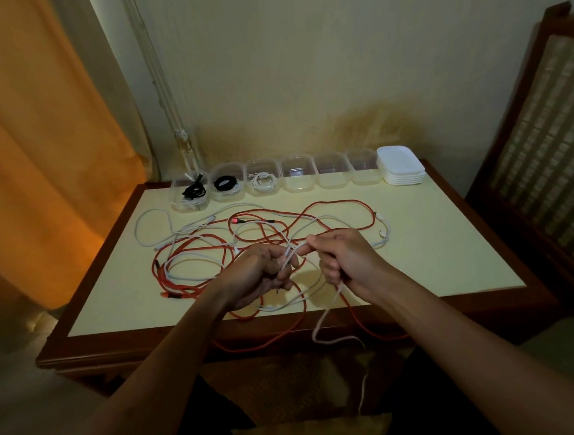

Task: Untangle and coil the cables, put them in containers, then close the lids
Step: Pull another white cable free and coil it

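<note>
A tangle of orange cables (194,276) and white cables (158,234) lies spread over the pale yellow table (435,246). My left hand (259,274) grips a white cable just above the table's front part. My right hand (347,257) holds the same white cable (324,320), whose loose end hangs down past the front edge. Several clear containers stand in a row at the back; the left three hold coiled cables, black (192,191), black (225,182) and white (263,181). The empty containers (298,175) stand to their right. A stack of white lids (401,165) sits at the row's right end.
An orange curtain (33,151) hangs at the left. A dark wooden cabinet with a woven panel (548,148) stands to the right of the table. Orange cable loops (254,347) droop over the table's front edge.
</note>
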`<state>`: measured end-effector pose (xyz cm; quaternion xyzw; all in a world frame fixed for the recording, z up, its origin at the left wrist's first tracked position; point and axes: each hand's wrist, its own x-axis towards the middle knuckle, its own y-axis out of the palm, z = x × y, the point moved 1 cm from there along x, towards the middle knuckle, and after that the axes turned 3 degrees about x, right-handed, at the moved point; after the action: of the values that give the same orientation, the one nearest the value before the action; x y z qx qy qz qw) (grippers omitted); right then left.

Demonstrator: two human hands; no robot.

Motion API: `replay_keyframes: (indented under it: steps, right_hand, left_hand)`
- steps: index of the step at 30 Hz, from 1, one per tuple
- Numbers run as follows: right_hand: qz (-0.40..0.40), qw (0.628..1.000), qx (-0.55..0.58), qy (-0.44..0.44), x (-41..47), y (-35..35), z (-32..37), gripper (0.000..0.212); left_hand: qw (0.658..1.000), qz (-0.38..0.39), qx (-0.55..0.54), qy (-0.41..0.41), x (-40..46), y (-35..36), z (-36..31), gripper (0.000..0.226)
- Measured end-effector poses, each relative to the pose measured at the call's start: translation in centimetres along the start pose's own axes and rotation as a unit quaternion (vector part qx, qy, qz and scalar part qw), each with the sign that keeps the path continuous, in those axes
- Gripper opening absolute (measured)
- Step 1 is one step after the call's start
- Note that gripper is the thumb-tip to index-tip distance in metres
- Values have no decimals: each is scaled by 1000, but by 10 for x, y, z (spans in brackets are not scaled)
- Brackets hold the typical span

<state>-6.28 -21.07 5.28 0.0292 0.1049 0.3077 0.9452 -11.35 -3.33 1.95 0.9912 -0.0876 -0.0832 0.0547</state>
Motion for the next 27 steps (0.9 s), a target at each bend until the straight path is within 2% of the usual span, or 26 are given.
replay_keyframes:
  steps: [4, 8, 11, 17, 20, 23, 27]
  right_hand:
    - [-67, 998, -15, 6, 5, -4, -3, 29]
    - [-102, 989, -107, -29, 8, -8, -6, 26]
    - [-103, 983, -146, -45, 8, -12, -13, 26]
    - [-95, 980, -167, -61, 9, -14, -20, 21]
    - [-104, 973, -186, -90, 14, -16, -19, 21]
    - [-116, 972, -183, -97, 15, -19, -19, 22]
    - [-112, 971, -189, -93, 18, -24, -29, 29]
  left_hand:
    - [995, 52, -75, -45, 0, 6, 0, 28]
    - [990, 78, -104, -50, -1, 7, 0, 27]
    - [993, 64, -69, -72, -2, 8, 2, 37]
    - [987, 11, 92, -128, -1, 22, 11, 33]
    - [990, 5, 47, -131, -1, 30, 17, 34]
    - [994, 18, -17, -105, 2, 32, 15, 41]
    - [996, 20, -51, -67, 6, 35, 8, 42]
